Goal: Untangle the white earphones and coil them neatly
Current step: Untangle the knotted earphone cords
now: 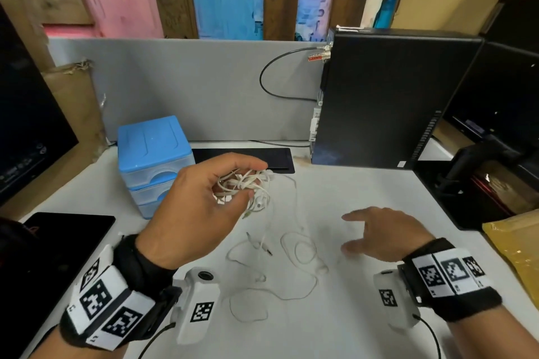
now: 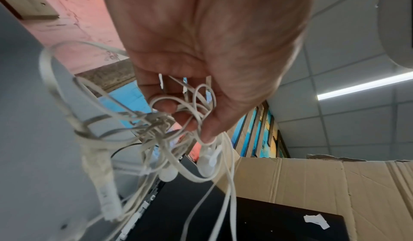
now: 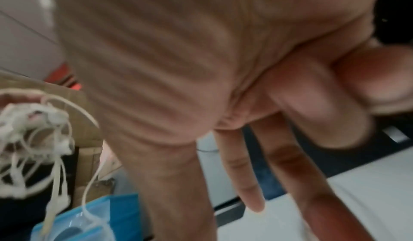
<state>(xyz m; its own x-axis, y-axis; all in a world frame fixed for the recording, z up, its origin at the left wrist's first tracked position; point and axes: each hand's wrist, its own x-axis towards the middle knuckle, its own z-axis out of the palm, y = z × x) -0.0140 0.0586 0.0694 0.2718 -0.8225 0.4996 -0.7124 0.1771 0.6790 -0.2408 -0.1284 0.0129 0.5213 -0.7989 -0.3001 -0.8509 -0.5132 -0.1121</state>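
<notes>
Nearest you, loose loops of the white earphones (image 1: 291, 253) trail over the desk (image 1: 379, 189), with the jack plug lying among them, between your two wrists. The rest of the cord rises from there into a knotted clump gripped by your left hand (image 1: 201, 198), fingers and thumb curled round it, held above the desk just in front of the blue drawer box (image 1: 154, 148). Your right hand (image 1: 382, 233) hovers to the right of the loops, fingers spread and relaxed, grasping nothing. Beyond the clump stands the black computer case (image 1: 388, 96), against the grey partition (image 1: 180, 87).

By my reading you are early in the job: the knot looks intact, nothing is coiled, and all the untangling and winding remains.

The head view alone shows the slack on the desk and how far apart your hands are. The left wrist view shows what it cannot: the cord passing round your fingers (image 2: 165, 105), two earbuds (image 2: 206, 163) hanging below them, and a tight crossing of strands at the clump's centre. The right wrist view is blurred, confirming only an empty palm.
</notes>
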